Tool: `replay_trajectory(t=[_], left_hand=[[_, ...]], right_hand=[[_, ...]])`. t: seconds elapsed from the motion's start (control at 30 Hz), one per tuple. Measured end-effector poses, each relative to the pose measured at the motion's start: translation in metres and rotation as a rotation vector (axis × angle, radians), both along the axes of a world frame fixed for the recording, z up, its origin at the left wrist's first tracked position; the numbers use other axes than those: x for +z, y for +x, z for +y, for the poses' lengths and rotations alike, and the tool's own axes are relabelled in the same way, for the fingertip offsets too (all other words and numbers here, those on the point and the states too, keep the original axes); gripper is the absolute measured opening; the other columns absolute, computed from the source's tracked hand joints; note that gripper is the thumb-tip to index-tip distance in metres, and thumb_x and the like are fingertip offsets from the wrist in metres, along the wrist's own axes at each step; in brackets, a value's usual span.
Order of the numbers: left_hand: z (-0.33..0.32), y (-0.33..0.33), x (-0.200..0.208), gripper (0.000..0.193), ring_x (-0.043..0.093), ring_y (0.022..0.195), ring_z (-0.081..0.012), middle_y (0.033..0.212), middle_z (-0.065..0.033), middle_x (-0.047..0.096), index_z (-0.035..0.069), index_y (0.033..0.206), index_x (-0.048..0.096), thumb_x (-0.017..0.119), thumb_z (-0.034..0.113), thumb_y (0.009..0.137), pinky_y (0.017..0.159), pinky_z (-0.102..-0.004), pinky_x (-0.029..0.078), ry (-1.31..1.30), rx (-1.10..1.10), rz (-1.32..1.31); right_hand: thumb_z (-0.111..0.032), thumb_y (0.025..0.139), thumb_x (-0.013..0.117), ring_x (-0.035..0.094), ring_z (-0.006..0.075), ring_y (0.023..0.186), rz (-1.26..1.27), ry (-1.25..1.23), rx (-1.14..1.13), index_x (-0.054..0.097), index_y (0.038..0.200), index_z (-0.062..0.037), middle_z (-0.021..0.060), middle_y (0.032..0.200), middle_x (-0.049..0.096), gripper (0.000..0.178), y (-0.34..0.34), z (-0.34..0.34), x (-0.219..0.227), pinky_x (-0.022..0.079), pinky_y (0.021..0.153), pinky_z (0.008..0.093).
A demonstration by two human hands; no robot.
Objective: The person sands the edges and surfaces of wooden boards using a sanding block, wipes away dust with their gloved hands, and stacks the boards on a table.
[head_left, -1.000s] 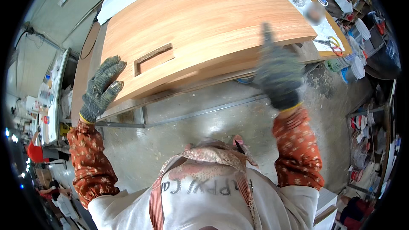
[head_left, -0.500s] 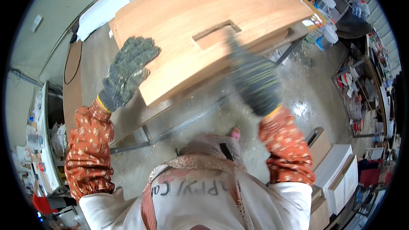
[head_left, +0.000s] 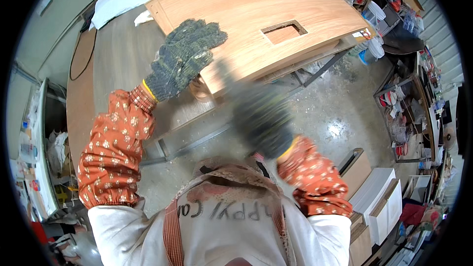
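A light-brown wooden panel (head_left: 246, 5) with a rectangular cutout (head_left: 286, 33) near its front edge lies on top of other boards. My left hand (head_left: 185, 59), in a dark grey-green knitted glove, is at the panel's left end. Its fingers reach over the top face, stretched out, with nothing seen in them. My right hand (head_left: 261, 118), gloved alike, is in front of the panel's near left corner and smeared by motion. Whether its fingers touch the panel or hold anything cannot be made out.
Under the boards stands a worktable (head_left: 116, 54) with a metal frame. White buckets (head_left: 375, 12) and a cluttered shelf (head_left: 409, 113) are on the right. White and brown boards (head_left: 377, 202) lean at the lower right. A second bench (head_left: 43, 152) stands at the left.
My right hand has swung left and nearer, away from the cutout toward the panel's near corner. My left hand now lies farther over the panel's left end. The whole view has shifted somewhat.
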State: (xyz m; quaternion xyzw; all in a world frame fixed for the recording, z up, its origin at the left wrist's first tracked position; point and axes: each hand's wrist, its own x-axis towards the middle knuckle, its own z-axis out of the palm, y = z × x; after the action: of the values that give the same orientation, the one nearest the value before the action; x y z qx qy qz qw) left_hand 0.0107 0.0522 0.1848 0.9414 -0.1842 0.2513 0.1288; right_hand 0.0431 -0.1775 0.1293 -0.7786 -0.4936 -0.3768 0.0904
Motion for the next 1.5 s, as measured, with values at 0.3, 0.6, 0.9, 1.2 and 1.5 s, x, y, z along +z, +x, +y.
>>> replay_trajectory(t=[0.3,0.6,0.9,1.2,1.5], left_hand=[[0.016,0.004,-0.013,0.034,0.046,0.125,-0.0289,0.129,-0.01,0.056,0.01,0.12,0.062,0.046,0.027,0.095,0.112,-0.0432,0.027,-0.043,-0.089,-0.061],[0.014,0.029,0.026,0.059,0.041,0.129,-0.0314,0.133,-0.0126,0.053,0.011,0.127,0.057,0.055,0.054,0.087,0.109,-0.0422,0.031,0.136,-0.258,0.182],[-0.047,0.048,0.048,0.086,0.04,0.126,-0.0403,0.13,-0.0232,0.047,0.005,0.128,0.051,0.068,0.062,0.067,0.105,-0.0462,0.035,0.2,-0.235,0.35],[-0.091,0.049,0.023,0.062,0.05,0.109,-0.0393,0.12,-0.0277,0.049,-0.003,0.114,0.058,0.066,0.043,0.073,0.09,-0.047,0.045,0.224,0.076,0.23],[-0.147,0.064,0.031,0.036,0.057,0.097,-0.0334,0.1,-0.0218,0.058,-0.002,0.1,0.063,0.066,0.028,0.079,0.079,-0.0409,0.051,0.278,0.366,0.424]], right_hand=[[-0.007,0.083,0.055,0.062,0.0301,0.065,0.453,0.124,-0.118,0.041,0.138,-0.0045,0.0196,0.081,0.064,0.057,0.063,-0.048,0.048,0.05,0.06,0.0406],[-0.003,0.085,0.045,0.063,0.0352,0.079,0.702,-0.002,0.294,0.048,0.127,0.0025,0.0195,0.092,0.066,0.043,-0.011,-0.028,0.071,0.049,0.068,0.0419],[-0.018,0.094,0.056,0.042,0.0022,0.049,1.544,1.269,0.461,0.043,0.137,-0.0072,-0.0012,0.091,0.064,0.047,0.161,-0.099,0.013,0.037,0.041,0.0141],[-0.018,0.096,0.051,0.042,0.0037,0.05,1.576,1.174,0.695,0.048,0.131,-0.0023,-0.0026,0.075,0.054,0.038,0.179,-0.073,-0.001,0.037,0.045,0.0164],[-0.019,0.095,0.051,0.041,0.0011,0.055,1.659,0.926,0.565,0.054,0.125,-0.0021,-0.0023,0.091,0.06,0.035,0.213,-0.072,0.01,0.037,0.048,0.0167]])
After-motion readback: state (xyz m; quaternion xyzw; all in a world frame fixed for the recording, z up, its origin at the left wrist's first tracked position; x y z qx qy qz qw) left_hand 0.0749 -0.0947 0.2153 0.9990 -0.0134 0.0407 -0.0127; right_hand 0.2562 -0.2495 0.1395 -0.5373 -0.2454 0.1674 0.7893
